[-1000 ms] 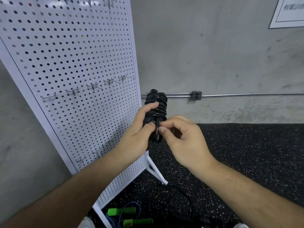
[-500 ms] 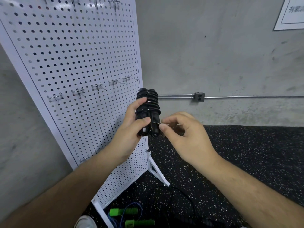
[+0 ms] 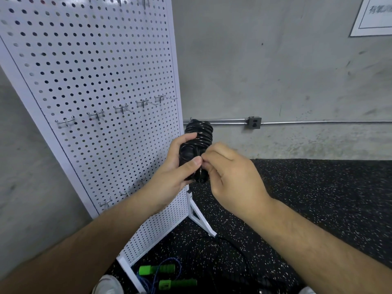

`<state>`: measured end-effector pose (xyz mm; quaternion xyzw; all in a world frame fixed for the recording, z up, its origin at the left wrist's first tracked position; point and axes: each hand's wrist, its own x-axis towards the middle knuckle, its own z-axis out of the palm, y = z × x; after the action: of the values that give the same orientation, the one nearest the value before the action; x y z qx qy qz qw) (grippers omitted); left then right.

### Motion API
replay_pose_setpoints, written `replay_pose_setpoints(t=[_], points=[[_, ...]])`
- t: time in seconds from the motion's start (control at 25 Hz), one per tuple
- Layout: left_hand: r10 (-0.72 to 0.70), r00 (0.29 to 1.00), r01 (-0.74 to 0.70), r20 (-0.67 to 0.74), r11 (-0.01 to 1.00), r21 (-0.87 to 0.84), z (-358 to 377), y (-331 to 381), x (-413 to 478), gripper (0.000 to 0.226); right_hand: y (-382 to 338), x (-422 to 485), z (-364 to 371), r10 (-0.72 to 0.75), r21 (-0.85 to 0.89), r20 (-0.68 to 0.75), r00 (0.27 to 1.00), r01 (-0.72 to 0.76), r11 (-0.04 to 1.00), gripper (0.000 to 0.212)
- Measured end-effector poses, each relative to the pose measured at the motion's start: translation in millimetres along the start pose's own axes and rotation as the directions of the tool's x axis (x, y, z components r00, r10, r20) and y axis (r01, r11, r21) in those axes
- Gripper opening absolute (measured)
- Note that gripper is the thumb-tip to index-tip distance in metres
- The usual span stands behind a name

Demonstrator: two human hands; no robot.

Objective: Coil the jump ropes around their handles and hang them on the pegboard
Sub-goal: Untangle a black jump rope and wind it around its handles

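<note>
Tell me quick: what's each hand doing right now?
Left hand: grips the black coiled jump rope bundle.
Right hand: pinches the same bundle's lower part.

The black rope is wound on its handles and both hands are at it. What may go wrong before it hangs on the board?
1. The right hand only pinches the rope end at the black jump rope, which the left hand grips; if the end is released untucked, the coils may spring loose.
2. The green-handled rope lies on the floor near the person's shoe; a step toward the pegboard could catch it.
</note>
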<state>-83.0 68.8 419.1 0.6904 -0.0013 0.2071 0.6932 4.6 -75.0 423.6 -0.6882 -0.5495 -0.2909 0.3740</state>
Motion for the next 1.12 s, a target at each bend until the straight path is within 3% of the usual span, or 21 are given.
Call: replay_pose_setpoints(t=[0.12,0.2,0.4,0.48,0.68,0.8,1.0,1.12], points=[[0.058,0.992,-0.054,-0.113,0.998,0.04,-4.5,0.8,3.4,0.058,-1.3,-3.9,-1.7,0.122,0.203,0.069,0.99,-0.134,0.97,0.016],[0.07,0.988,-0.064,-0.139,0.997,0.046,-6.3,1.8,4.7,0.058,-1.6,-6.0,-2.1,0.168,0.236,0.1,0.981,-0.187,0.954,0.017],[0.042,0.997,-0.044,-0.064,0.999,-0.031,2.2,-0.6,2.5,0.057,1.4,-0.2,-4.5,0.171,0.359,0.023,0.985,-0.168,0.918,0.016],[0.008,0.999,-0.01,-0.037,0.998,-0.059,4.9,-1.8,3.0,0.057,-0.1,0.7,-4.6,0.24,0.395,0.006,0.971,-0.223,0.891,0.018],[0.02,0.997,-0.017,-0.068,0.998,0.058,-4.3,2.4,3.8,0.061,-2.8,1.5,-10.9,0.352,0.339,0.087,0.932,-0.36,0.869,0.013],[0.092,0.994,-0.074,-0.06,0.965,0.251,-4.8,-0.8,3.5,0.061,-6.5,5.5,-12.9,0.399,0.351,0.174,0.9,-0.435,0.829,0.013],[0.097,0.995,-0.092,0.009,0.913,0.396,-1.8,-4.6,3.6,0.061,-7.8,10.6,-2.4,0.407,0.154,0.163,0.899,-0.431,0.889,0.009],[0.066,0.998,-0.071,0.026,0.911,0.405,-4.6,-6.6,7.1,0.06,-3.0,9.8,0.3,0.289,0.088,0.153,0.945,-0.304,0.949,0.009]])
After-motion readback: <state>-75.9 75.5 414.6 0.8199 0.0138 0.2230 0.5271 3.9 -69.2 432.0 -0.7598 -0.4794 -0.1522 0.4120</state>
